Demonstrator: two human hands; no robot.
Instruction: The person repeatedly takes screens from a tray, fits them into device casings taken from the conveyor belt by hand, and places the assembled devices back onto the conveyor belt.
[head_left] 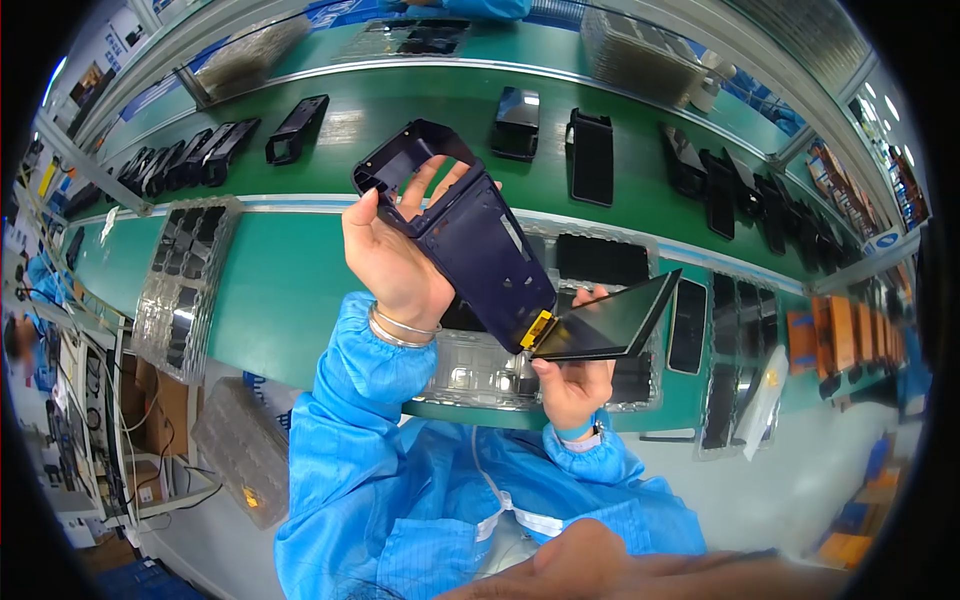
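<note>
Housings (230,150), dark and ranged in a row, lie beyond and to the left of the left grip (398,265), on a green strip (410,95) running along the far side of the desk (280,280). Nearer, also left of that grip, a clear tray (152,335) of dark panels rests on the desk. The left grip is wrapped round the upper end of a dark casing (490,260), its thumb at the rim and its fingers showing through the large opening there. The casing slants down from the left grip toward the right grip (578,385), held above the desk. At its lower end a yellow tab (538,330) sits where it meets a glossy black panel (610,318), which stands tilted away from the casing. The right grip pinches that panel, thumb at its lower edge and fingertips showing behind it. Below and between the two grips lies a second clear tray (470,368), with a black screen (603,260) just beyond the right grip. To the right of the right grip lie a pale-rimmed dark slab (687,325), then a white bag (765,400) over another tray, and farther right stand orange pieces (845,335).
</note>
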